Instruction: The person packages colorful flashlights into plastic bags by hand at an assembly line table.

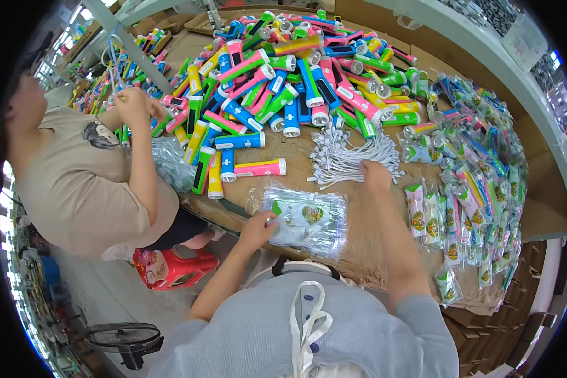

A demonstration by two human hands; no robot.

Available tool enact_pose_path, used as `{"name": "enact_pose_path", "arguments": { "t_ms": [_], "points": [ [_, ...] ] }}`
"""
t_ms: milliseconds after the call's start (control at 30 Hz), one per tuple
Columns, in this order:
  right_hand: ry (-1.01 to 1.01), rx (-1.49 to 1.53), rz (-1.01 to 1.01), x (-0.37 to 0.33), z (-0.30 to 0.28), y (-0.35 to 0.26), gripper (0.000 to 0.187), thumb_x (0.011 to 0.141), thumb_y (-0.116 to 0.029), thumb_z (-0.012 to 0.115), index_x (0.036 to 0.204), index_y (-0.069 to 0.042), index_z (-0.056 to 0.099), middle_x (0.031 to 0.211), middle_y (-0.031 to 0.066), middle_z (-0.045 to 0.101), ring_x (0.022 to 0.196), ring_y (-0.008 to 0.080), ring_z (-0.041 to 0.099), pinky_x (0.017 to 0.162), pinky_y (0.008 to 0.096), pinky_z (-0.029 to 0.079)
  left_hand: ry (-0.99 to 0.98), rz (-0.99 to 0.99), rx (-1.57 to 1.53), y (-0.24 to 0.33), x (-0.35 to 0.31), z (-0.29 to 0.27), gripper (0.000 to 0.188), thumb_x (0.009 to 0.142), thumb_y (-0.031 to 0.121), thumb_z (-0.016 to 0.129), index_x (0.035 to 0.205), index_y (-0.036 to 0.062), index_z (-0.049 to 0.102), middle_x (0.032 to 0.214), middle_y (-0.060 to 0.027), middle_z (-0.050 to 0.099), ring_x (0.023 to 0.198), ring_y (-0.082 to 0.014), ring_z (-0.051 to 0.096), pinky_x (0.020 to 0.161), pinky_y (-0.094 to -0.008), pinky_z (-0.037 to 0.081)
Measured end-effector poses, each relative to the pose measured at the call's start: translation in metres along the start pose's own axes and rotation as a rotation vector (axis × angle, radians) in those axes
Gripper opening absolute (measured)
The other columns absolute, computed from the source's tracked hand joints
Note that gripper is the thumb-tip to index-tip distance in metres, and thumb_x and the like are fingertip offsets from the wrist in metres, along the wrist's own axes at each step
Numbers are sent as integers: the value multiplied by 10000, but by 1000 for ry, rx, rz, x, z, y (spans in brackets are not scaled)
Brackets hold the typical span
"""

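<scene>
A stack of clear plastic bags point(326, 234) with green and white print lies flat in front of me. My left hand point(257, 230) is at the left edge of the stack, fingers curled in and closed on the top bag's edge. Beyond the bags, to the right, spreads a heap of short white charging cables point(343, 157). My right hand point(376, 176) reaches down into the near right side of that heap, its fingertips pinched on a cable and partly hidden. Just left of the bags lie loose flashlights point(258, 168) in pink, yellow, blue and green.
A big pile of colourful flashlights point(290, 47) fills the table's far side. Bagged flashlights point(479, 201) are heaped on the right. At left, another person point(94, 170) works with raised hands. A red stool point(170, 268) and a black fan point(125, 340) stand below; a metal frame point(460, 38) crosses overhead.
</scene>
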State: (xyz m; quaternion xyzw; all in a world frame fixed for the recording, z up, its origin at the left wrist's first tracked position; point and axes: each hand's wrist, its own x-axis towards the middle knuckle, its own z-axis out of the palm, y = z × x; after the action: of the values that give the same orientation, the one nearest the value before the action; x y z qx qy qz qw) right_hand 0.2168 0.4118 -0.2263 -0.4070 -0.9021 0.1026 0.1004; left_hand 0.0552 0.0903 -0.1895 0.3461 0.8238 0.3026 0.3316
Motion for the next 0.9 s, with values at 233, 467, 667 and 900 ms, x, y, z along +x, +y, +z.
{"name": "enact_pose_path", "arguments": {
  "t_ms": [233, 467, 667, 900],
  "points": [
    [164, 861, 83, -50, -150, -103, 276, 892, -255, 486, 766, -25, 573, 622, 76, 580, 602, 134, 535, 589, 292, 416, 170, 17, 88, 7, 4, -5, 208, 753, 251, 645, 850, 68, 646, 657, -143, 599, 586, -268, 595, 550, -367, 455],
    [-571, 971, -181, -109, -17, -123, 200, 804, -172, 534, 701, -13, 597, 695, 69, 594, 634, 180, 555, 594, 306, 429, 210, 68, -160, 28, 25, 10, 165, 783, 202, 624, 833, 45, 638, 604, -147, 574, 556, -279, 571, 512, -356, 425],
    [-789, -93, -481, -101, 4, -147, 225, 729, -269, 594, 826, -87, 685, 817, 78, 652, 765, 209, 614, 586, 390, 434, 569, 305, -71, 36, 0, 10, 163, 791, 139, 607, 891, 12, 624, 539, -64, 551, 463, -121, 506, 449, -305, 377],
    [-628, -890, -1084, -137, 39, -196, 189, 767, -220, 572, 897, -165, 698, 948, -4, 648, 793, 204, 610, 543, 360, 417, 433, -222, -584, 0, 22, -2, 117, 790, 157, 588, 868, 74, 612, 626, -134, 570, 545, -280, 551, 520, -365, 433]
  ]
}}
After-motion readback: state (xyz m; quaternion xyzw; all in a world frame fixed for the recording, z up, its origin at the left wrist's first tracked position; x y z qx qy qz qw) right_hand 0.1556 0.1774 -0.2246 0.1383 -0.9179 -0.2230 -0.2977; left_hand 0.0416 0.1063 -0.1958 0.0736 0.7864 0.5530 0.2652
